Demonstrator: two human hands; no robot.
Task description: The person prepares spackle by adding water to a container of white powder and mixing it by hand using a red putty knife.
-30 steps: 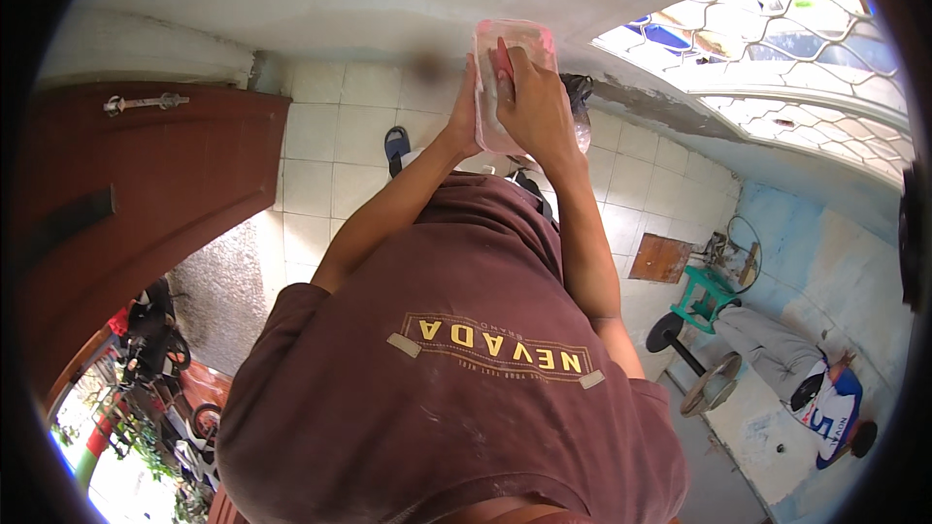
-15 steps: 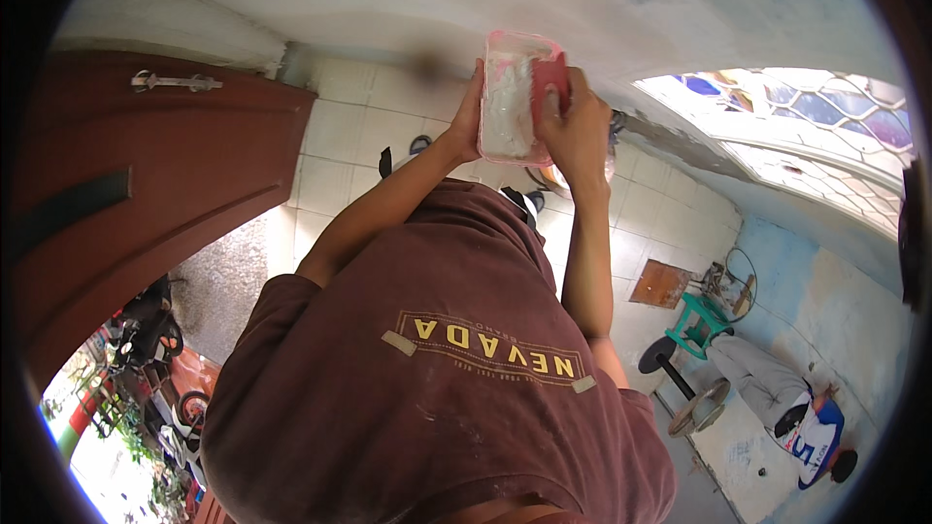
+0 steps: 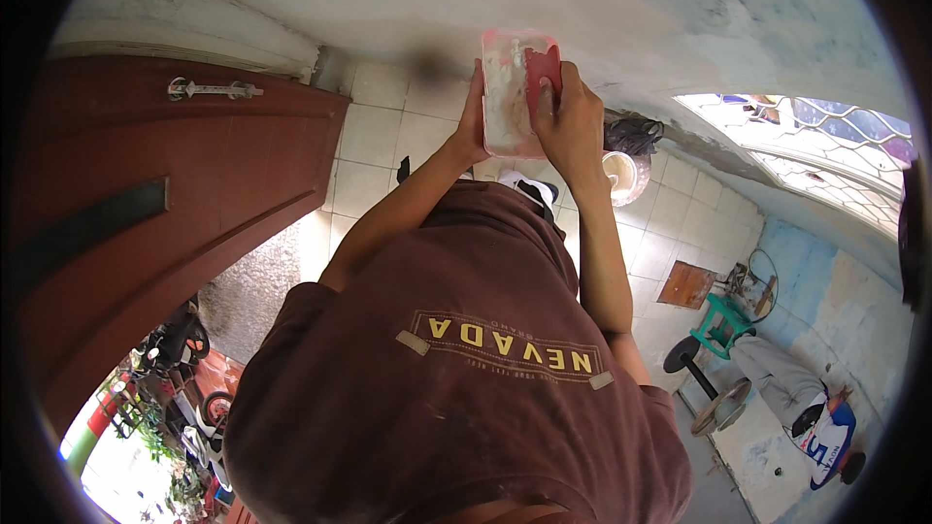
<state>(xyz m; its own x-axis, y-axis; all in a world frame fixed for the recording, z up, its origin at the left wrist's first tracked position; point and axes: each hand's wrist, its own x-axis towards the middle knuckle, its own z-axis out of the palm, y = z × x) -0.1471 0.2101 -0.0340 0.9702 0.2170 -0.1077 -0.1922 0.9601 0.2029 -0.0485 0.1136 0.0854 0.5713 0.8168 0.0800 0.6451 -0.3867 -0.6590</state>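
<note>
My left hand (image 3: pixel 472 121) grips the left side of a rectangular plastic tub with a pink rim (image 3: pixel 519 33), held out in front of my body near the wall. White paste (image 3: pixel 505 116) coats the tub's inside. Between the fingers and thumb of my right hand (image 3: pixel 575 121) is a flat red putty scraper (image 3: pixel 544 76). Its blade lies over the right part of the tub, against the paste. The left fingers are partly hidden by the tub.
A pale patchy wall (image 3: pixel 408 0) rises ahead. A brown door (image 3: pixel 165 184) stands to the left. On the tiled floor are a white bucket (image 3: pixel 626 179) and a black plastic bag (image 3: pixel 633 135). A green stool (image 3: pixel 722 324), a weight bar (image 3: pixel 704 386) and another person (image 3: pixel 777 378) are at right.
The scraper has shifted slightly within the tub, its face now turned flatter to view. My view has swung a little, and the bucket and black bag show more fully.
</note>
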